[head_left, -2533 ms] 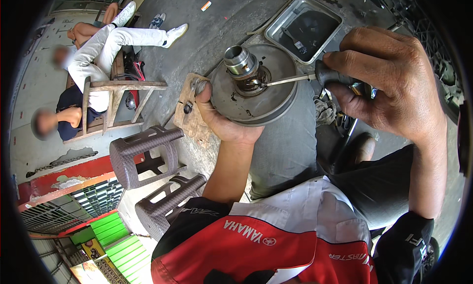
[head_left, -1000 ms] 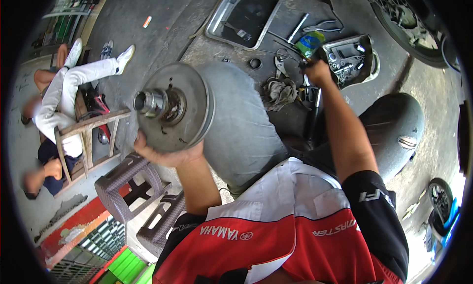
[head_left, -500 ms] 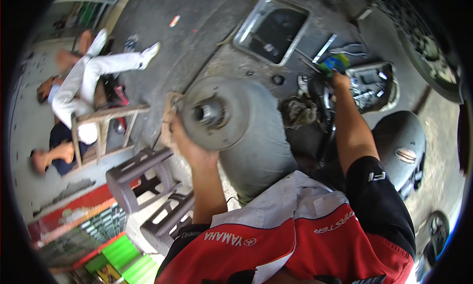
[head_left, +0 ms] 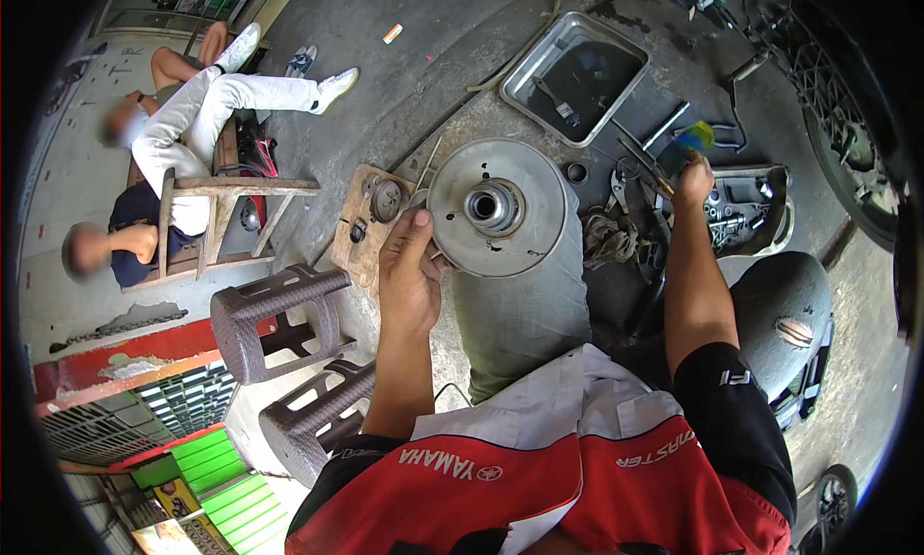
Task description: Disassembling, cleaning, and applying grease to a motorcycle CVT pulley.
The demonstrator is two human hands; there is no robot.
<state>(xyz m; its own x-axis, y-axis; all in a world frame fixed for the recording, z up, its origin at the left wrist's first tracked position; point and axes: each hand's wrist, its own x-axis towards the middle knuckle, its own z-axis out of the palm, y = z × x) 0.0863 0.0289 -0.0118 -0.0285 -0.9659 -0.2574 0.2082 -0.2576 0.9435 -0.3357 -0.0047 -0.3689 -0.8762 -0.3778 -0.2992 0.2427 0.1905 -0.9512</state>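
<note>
My left hand [head_left: 412,281] grips the left rim of a round grey metal disc with a raised hollow hub [head_left: 493,206], thumb on top and fingers partly hidden underneath. Its hub side faces up, above my left thigh. Out to the right, my right hand [head_left: 693,181] is closed on a small blue, green and yellow thing [head_left: 695,139], too blurred to name. Beneath and beside that hand lie metal rod-like tools [head_left: 664,125] and a tool tray [head_left: 782,208] filled with sockets and other metal pieces.
A metal pan [head_left: 576,78] with a small part inside lies ahead. A wooden board [head_left: 348,252] with round metal parts is left of the disc. Plastic stools [head_left: 279,319] stand lower left; people sit by a wooden bench [head_left: 231,184]. A wheel [head_left: 861,160] is at right.
The disc and my left hand sit further right, with the hub turned more squarely upward. My right hand has shifted slightly right and down, still holding the coloured thing. The whole view has shifted.
</note>
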